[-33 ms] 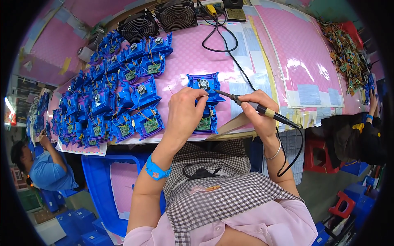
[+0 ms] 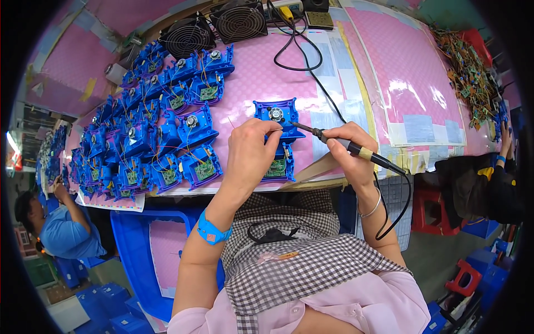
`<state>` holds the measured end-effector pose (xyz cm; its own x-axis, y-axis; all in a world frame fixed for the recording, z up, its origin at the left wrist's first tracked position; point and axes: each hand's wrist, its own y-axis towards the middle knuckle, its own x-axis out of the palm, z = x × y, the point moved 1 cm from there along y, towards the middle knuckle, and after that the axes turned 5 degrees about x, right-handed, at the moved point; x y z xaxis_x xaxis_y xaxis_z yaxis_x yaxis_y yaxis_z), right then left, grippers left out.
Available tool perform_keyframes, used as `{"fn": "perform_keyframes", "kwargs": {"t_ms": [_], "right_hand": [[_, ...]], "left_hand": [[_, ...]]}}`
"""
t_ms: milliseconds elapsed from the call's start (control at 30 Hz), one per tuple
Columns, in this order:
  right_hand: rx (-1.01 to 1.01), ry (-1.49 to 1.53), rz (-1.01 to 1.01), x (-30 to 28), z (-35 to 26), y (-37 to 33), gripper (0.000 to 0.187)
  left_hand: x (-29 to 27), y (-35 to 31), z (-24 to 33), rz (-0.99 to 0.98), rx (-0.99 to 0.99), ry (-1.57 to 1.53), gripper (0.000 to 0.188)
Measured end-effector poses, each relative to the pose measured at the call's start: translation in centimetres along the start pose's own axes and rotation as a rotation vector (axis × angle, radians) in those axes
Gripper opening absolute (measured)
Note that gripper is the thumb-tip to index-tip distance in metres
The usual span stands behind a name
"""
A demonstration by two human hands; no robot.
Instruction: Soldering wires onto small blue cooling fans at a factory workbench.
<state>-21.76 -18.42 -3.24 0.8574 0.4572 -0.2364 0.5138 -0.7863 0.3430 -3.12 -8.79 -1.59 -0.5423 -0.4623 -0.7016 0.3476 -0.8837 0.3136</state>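
My right hand [image 2: 351,153] grips a soldering iron [image 2: 356,149] like a pen, its tip reaching to the near right part of a blue plastic housing [image 2: 286,107]. Set in that housing is a small round speaker [image 2: 276,114]. Beside it, my left hand [image 2: 251,149] pinches a thin wire [image 2: 273,130]; one thin end also sticks out behind the knuckles. Below the housing lies a second blue part with a green circuit board [image 2: 276,168], partly covered by my left hand. What the iron's tip touches is too small to make out.
Rows of similar blue housings [image 2: 136,139] with boards and wires fill the left of the pink table. Two black fans [image 2: 240,22] stand at the back, near the iron's black cord [image 2: 328,92]. A wire pile [image 2: 467,75] lies far right. People sit at both sides.
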Motion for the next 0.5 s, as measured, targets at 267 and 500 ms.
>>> {"fn": "perform_keyframes", "kwargs": {"t_ms": [267, 500], "right_hand": [[-0.001, -0.002, 0.009, 0.08, -0.09, 0.00, 0.015], [0.041, 0.001, 0.034, 0.02, -0.55, -0.01, 0.016]], "left_hand": [[0.24, 0.12, -0.17, -0.029, 0.026, 0.026, 0.013], [0.48, 0.14, -0.32, -0.019, 0.026, 0.021, 0.013]]}}
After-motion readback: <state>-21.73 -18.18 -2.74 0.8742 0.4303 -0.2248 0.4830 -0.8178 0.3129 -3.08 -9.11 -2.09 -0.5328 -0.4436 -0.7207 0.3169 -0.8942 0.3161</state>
